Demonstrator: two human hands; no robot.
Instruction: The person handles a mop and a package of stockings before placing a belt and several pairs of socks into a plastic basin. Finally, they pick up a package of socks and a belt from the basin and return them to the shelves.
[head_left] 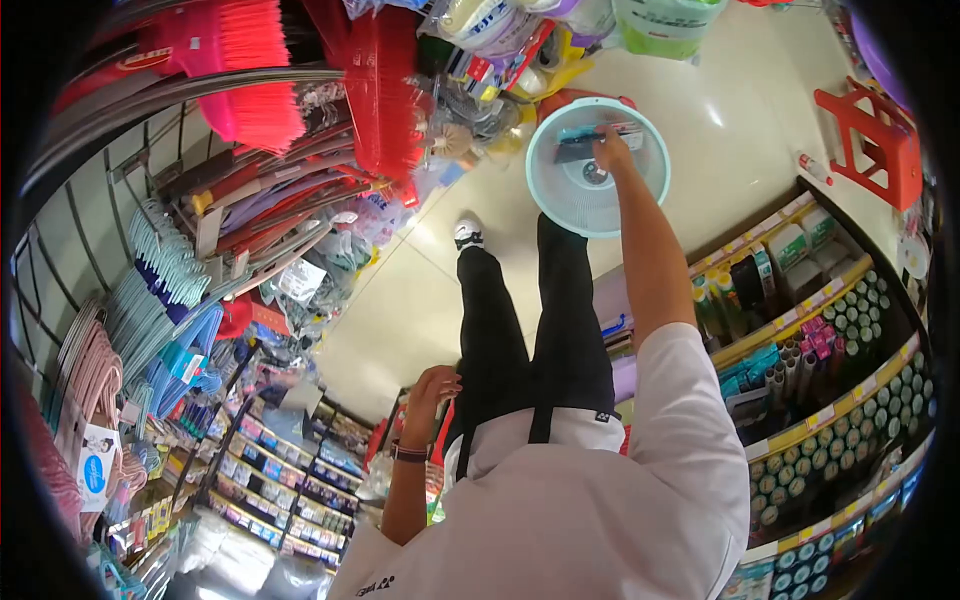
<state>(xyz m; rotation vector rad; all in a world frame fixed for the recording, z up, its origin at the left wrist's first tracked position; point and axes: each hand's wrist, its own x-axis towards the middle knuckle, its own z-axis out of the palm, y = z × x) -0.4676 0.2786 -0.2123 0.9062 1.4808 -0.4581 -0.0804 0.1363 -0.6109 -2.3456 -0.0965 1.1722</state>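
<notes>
A round pale-blue plastic basket [572,218] stands in front of my legs, with a few small packaged items [577,146] lying inside it. My right hand [611,152] reaches down into the basket, its fingers bent at the items; what it holds, if anything, is too small to make out. My left hand [433,388] hangs beside my left hip, fingers loosely bent and apart, holding nothing. A band circles the left wrist.
Brooms with red bristles [265,75] and bunches of hangers [170,255] hang on the left. Shelves of bottles and tubes [810,350] curve along the right. A red stool [875,145] stands at the upper right. Bagged goods [490,30] lie at the top.
</notes>
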